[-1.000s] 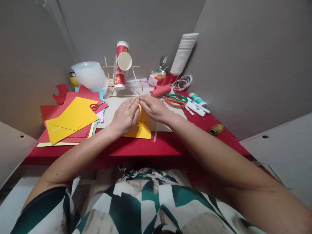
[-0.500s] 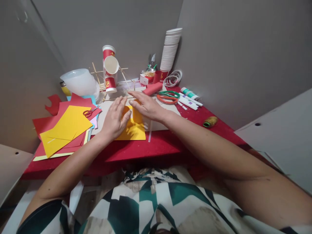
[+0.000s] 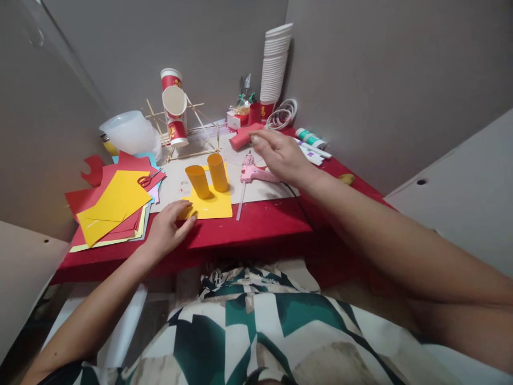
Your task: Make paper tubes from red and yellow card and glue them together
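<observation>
Two orange paper tubes (image 3: 198, 182) (image 3: 217, 172) stand upright side by side on a yellow sheet (image 3: 214, 207). My left hand (image 3: 166, 231) lies flat and open on the red table, its fingertips touching the sheet's near left corner. My right hand (image 3: 278, 156) hovers over a pink glue gun (image 3: 251, 172) that lies on the grey board. Its fingers are stretched leftward and loosely together, holding nothing that I can see. A red paper roll (image 3: 241, 140) lies just beyond that hand.
A pile of red and yellow paper (image 3: 110, 203) with small red scissors (image 3: 146, 178) is at the left. A stick frame with red cups (image 3: 174, 115), a translucent jug (image 3: 128, 131), stacked white cups (image 3: 274, 64), white rings (image 3: 282, 115) and glue tubes (image 3: 310, 140) line the back. Grey walls close in on both sides.
Both hands have left the yellow paper they were pressing together; two orange tubes now stand free. The left hand drew back to the sheet's corner and the right hand moved right over the glue gun.
</observation>
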